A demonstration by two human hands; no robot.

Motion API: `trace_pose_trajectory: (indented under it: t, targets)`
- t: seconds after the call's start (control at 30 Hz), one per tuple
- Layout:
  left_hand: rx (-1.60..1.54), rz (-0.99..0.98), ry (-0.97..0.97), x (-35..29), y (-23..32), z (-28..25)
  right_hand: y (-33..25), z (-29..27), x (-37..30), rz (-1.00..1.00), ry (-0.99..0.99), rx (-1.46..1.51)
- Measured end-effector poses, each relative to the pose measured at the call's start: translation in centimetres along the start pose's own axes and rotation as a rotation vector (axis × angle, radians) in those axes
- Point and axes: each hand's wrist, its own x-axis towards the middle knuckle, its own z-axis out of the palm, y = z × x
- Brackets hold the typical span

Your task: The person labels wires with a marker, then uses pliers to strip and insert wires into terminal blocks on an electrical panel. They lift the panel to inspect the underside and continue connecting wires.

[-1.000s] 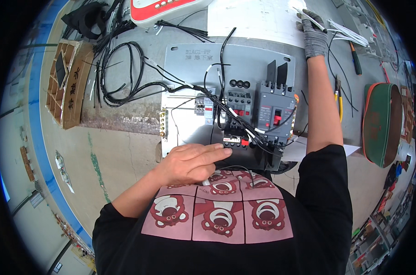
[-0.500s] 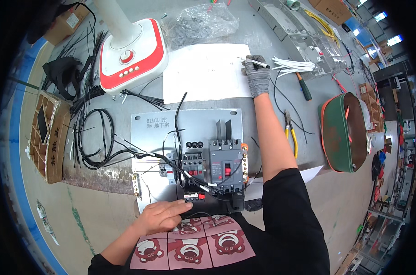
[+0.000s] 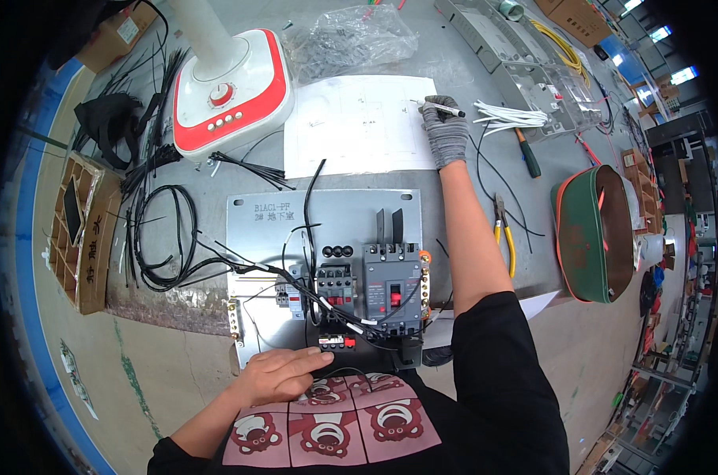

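My right hand (image 3: 443,138), in a grey knit glove, is closed around a white marker pen (image 3: 449,109) with a black end. It rests at the right edge of a white drawing sheet (image 3: 359,131) with thin lines on it. My bare left hand (image 3: 284,375) has its fingers stretched out, pointing right. They lie by the lower edge of a metal mounting plate (image 3: 339,210), close to a small black relay block (image 3: 337,342). On the plate sit a grey circuit breaker (image 3: 394,277), a contactor (image 3: 335,283) and black wires (image 3: 231,257).
A red-and-white fan base (image 3: 231,99) stands behind on the left. Pliers with yellow handles (image 3: 505,233), a screwdriver (image 3: 526,150), white wires (image 3: 509,115) and a green bin (image 3: 588,229) are at the right. A cardboard divider box (image 3: 98,245) sits at the left edge.
The view has shifted slightly, and the lines on the sheet show more clearly. Both hands hold nearly the same places; the pen stays in my right hand.
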Motion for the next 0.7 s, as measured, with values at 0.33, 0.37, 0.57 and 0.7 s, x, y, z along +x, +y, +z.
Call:
trace_pose_trajectory:
  t: [0.33,0.37,0.57,0.7]
  targets:
    - [-0.024,-0.014,0.006,0.16,0.03,-0.04,0.15,0.04,-0.04,0.012,0.007,0.045]
    - [-0.024,-0.013,0.009,0.14,0.02,-0.02,0.23,0.00,-0.01,0.016,0.004,0.065]
    - [-0.026,-0.023,-0.002,-0.11,0.07,0.11,0.57,-0.04,0.05,-0.012,0.019,0.027]
    - [-0.023,-0.018,0.004,-0.12,0.04,0.06,-0.02,-0.09,0.05,0.033,0.028,0.038]
